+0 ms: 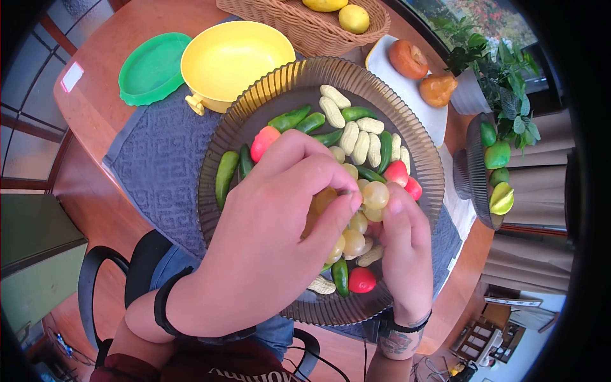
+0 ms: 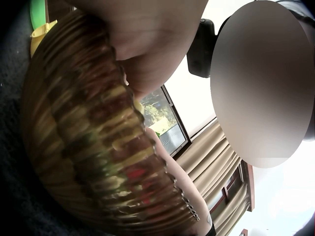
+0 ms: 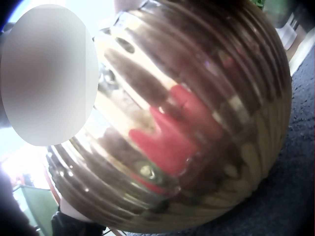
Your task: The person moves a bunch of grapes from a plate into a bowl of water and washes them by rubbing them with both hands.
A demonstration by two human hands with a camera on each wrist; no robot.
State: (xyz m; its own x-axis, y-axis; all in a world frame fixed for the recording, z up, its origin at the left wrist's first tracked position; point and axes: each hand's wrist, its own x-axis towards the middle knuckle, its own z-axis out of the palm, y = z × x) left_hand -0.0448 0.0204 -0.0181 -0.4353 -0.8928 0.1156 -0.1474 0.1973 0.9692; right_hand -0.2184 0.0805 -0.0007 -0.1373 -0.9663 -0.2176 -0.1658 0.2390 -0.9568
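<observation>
In the head view a bunch of pale green grapes is over the ribbed brown glass bowl. My left hand comes from the lower left, its thumb and index fingertips pinched together at the grapes. On the bunch's other side my right hand holds it with bent fingers and thumb. Around them in the bowl lie peanuts, green peppers and red fruits. The left wrist view has the left hand above the bowl's rim. The bowl's side fills most of the right wrist view.
A yellow bowl and green lid stand at the back left. Behind are a wicker basket with yellow fruit and a white tray with orange-brown fruits. A glass stand and potted plant are at right.
</observation>
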